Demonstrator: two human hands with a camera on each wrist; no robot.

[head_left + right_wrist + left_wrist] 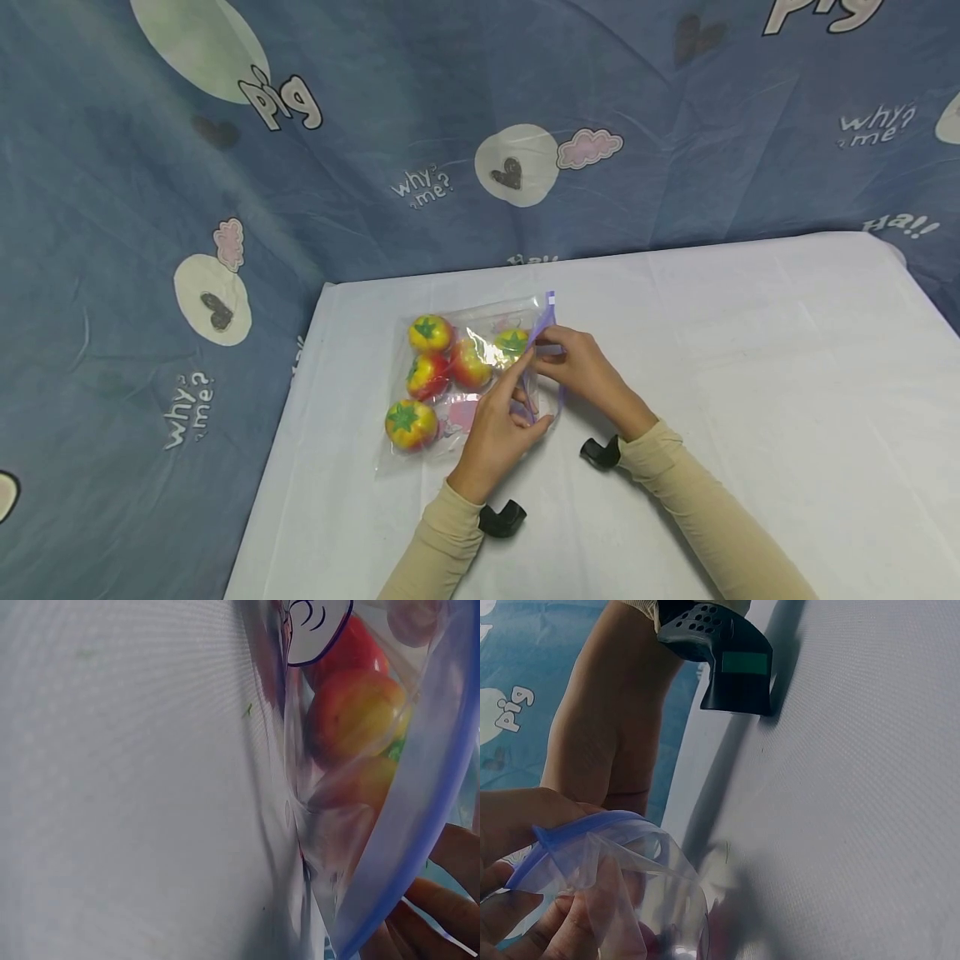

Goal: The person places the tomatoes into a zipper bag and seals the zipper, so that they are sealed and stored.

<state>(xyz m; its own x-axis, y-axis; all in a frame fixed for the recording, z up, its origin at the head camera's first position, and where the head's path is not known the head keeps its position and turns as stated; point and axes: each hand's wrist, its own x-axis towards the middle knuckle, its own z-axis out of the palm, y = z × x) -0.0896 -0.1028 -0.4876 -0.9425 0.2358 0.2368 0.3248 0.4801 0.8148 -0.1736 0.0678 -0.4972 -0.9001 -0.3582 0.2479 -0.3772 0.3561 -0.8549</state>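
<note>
A clear zip bag with a purple closure strip lies on the white table. Inside it are several round red-and-yellow fruits with green leafy tops, possibly tomatoes or persimmons. At the bag's right end, my left hand holds the mouth edge, index finger along the strip and thumb lower down. Just beyond it, my right hand pinches the same strip near its upper part. In the left wrist view, fingers lie around the purple edge. The right wrist view shows the strip bowed outward, with fingers partly hidden behind it.
A white cloth covers the table. Blue printed fabric hangs behind and to the left. Black wrist devices sit at both sleeves. A pink print shows on the bag.
</note>
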